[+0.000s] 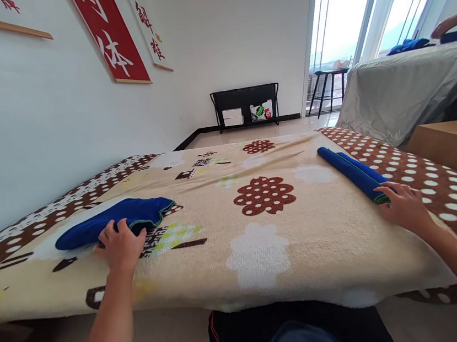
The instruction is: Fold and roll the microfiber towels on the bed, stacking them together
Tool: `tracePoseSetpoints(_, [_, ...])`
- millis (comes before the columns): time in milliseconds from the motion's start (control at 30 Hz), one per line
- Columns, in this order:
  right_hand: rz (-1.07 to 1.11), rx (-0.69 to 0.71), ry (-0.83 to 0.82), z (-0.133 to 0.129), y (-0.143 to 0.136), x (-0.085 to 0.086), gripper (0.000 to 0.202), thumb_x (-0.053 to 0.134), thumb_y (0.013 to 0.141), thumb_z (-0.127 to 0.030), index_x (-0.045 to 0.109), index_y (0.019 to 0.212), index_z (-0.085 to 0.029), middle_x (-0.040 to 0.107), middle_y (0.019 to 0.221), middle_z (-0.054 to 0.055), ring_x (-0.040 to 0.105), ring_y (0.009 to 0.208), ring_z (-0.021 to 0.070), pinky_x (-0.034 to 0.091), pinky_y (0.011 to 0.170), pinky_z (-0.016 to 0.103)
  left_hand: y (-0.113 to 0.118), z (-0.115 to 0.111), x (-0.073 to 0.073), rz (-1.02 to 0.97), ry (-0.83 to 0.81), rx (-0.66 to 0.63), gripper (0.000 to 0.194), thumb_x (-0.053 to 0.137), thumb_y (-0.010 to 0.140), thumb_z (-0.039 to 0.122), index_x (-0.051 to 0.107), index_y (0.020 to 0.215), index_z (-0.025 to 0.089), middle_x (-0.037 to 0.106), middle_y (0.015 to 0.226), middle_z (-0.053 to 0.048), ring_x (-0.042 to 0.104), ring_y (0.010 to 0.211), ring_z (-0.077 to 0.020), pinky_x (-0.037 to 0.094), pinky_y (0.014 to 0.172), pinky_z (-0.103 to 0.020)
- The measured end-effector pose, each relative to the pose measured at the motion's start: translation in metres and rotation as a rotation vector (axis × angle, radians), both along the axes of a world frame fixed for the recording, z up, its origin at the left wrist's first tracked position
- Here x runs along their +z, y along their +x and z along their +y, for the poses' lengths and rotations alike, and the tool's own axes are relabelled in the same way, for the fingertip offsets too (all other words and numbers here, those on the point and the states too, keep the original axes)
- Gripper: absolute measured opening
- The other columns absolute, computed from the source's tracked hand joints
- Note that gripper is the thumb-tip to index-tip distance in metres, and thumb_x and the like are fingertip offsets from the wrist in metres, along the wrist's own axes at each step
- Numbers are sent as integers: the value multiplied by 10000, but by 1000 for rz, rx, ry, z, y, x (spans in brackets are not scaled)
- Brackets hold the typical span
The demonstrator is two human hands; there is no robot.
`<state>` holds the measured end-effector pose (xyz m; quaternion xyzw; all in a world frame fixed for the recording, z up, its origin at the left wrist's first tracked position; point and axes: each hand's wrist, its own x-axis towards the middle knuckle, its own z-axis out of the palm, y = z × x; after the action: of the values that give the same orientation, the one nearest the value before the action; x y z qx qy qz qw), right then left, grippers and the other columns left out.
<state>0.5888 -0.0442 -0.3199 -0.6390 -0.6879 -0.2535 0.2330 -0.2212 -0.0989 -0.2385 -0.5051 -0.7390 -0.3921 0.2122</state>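
Note:
A folded blue cloth (pixel 111 218) with a green-stitched edge lies on the left of the patterned blanket (pixel 320 237). My left hand (pixel 123 242) rests at its near edge, fingers bent over the fabric, the fingertips partly hidden against it. On the right, a second blue cloth (pixel 349 173) is folded into a long narrow strip, lying at a slant. Its near end is under the fingers of my right hand (pixel 405 205), which are curled around the green-edged corner.
White wall on the left with hanging scrolls (pixel 116 40). A black rack (pixel 245 105) stands at the far wall. At the right are a stool (pixel 328 84), a covered table (pixel 409 82) with blue cloth, another person's hand (pixel 442 28) and a cardboard box (pixel 454 149).

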Motion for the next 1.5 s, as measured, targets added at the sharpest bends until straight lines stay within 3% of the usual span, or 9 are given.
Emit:
tracePoseSetpoints(100, [51,2,-2,-2,-12,7,358,464,827,-245,607,1154,-239,584,1313,134,542,1179,288,319,954,437,-34,-5,-5,28,-50,3,618,644,677,764,618,847,171,599,939,-123,462,1171,-528,262,913,-683])
tracePoseSetpoints(233, [77,36,1,-5,-19,12,338,429,857,-281,605,1142,-236,599,1290,123,554,1175,259,318,947,403,-47,-11,6,132,-198,-46,650,685,571,820,627,702,185,514,680,-45,580,907,-365,355,807,-461])
tracePoseSetpoints(433, [104,117,35,-11,-29,19,309,432,863,-298,604,1109,-227,630,1245,100,584,1142,252,334,925,397,-35,-8,45,-105,-393,-133,245,779,715,381,663,648,176,542,562,5,481,551,-150,241,627,-282])
tracePoseSetpoints(600, [156,190,49,-15,-35,30,300,449,861,-316,605,1102,-230,634,1242,89,599,1129,251,372,922,385,-21,9,69,-492,154,-48,172,768,693,167,608,637,139,469,512,65,398,518,-90,283,585,-243])
tracePoseSetpoints(767, [251,241,22,-18,-45,38,282,463,855,-337,604,1083,-247,641,1217,65,622,1081,243,411,902,374,-12,38,89,-709,398,-48,130,692,791,146,573,820,101,471,609,99,463,544,-82,490,552,-275])
tracePoseSetpoints(967, [268,291,-59,-25,-60,46,282,474,886,-322,599,1120,-225,635,1228,94,613,1097,229,389,921,356,-3,56,118,-836,609,-87,142,650,822,49,517,837,99,429,592,123,504,603,-71,592,617,-317])
tracePoseSetpoints(1300, [317,313,-110,-34,-69,51,273,473,898,-320,598,1120,-221,635,1219,97,617,1090,228,378,961,365,17,40,144,-696,776,-207,132,615,853,67,498,896,111,468,761,69,499,730,-85,573,631,-292])
tracePoseSetpoints(1400, [338,326,-111,-35,-73,52,274,471,898,-325,609,1108,-216,642,1211,103,626,1079,235,395,949,378,40,29,152,-652,813,-334,167,645,843,98,484,882,123,476,794,58,520,784,-89,586,639,-284])
tracePoseSetpoints(1500, [388,377,-108,-41,-91,61,263,482,901,-358,630,1069,-219,661,1178,94,635,1062,236,429,941,386,87,18,155,-717,814,-529,208,698,813,156,501,877,133,490,788,56,533,806,-92,609,672,-302])
